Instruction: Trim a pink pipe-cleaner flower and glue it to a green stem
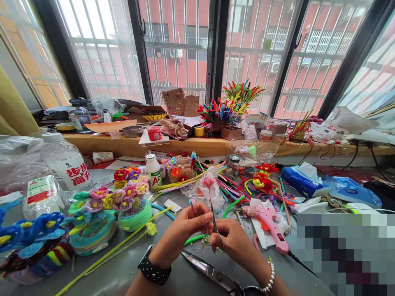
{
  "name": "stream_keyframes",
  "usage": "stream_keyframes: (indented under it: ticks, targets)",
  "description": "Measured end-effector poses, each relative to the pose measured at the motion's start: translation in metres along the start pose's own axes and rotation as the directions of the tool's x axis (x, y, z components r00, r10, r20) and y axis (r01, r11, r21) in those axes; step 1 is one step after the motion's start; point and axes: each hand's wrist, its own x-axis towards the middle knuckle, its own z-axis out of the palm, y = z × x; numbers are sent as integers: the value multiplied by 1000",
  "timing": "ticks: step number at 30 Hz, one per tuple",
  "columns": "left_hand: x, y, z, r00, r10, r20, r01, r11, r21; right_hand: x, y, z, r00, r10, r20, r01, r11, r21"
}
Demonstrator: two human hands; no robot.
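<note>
My left hand [189, 224], a dark dotted watch on its wrist, pinches a thin pink stem that looks like a pipe cleaner. Above the fingers is a fuzzy pink tuft [208, 182], apparently at the stem's top. My right hand [230, 238], wearing a beaded bracelet, is closed round small scissors [213, 220], their narrow blades pointing up beside the stem. Whether the blades touch the stem I cannot tell. Large scissors [206, 267] lie on the grey table just below both hands. Behind the tuft rests a crumpled clear plastic bag [197, 192].
A pink glue gun [270, 222] lies to the right, its cord trailing. Pipe-cleaner flower baskets [92, 230] crowd the left, near a yellow stem [114, 250]. Loose pipe cleaners [231, 187], a white bottle [152, 170] and a blue tissue pack [302, 181] stand farther back. Lower right is pixelated.
</note>
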Motion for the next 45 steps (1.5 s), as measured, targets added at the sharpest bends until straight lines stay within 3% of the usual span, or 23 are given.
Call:
stream_keyframes:
  ticks: [6,17,23,29,38,41,45]
  targets:
    - [0,0,-2,999,29,-38,-28,999,24,1,4,4,997,59,-58,-57,998,25]
    - [2,1,-3,997,71,-14,-68,990,120,-2,-9,-4,994,-22,110,17,999,46]
    - [4,0,-4,996,37,77,-48,989,140,-1,-3,-2,1000,-11,24,9,997,78]
    - [4,0,-3,999,28,28,-32,990,140,-2,-1,-4,995,71,-75,-68,997,45]
    - [4,2,-9,997,-46,55,36,983,178,-1,1,-5,985,93,-143,-94,996,3]
    - [3,3,-10,998,-13,64,-1,976,216,0,2,-6,992,60,-111,-59,998,20]
    - [2,3,-7,998,66,21,-69,975,212,-1,-4,-6,1000,2,14,-2,999,40]
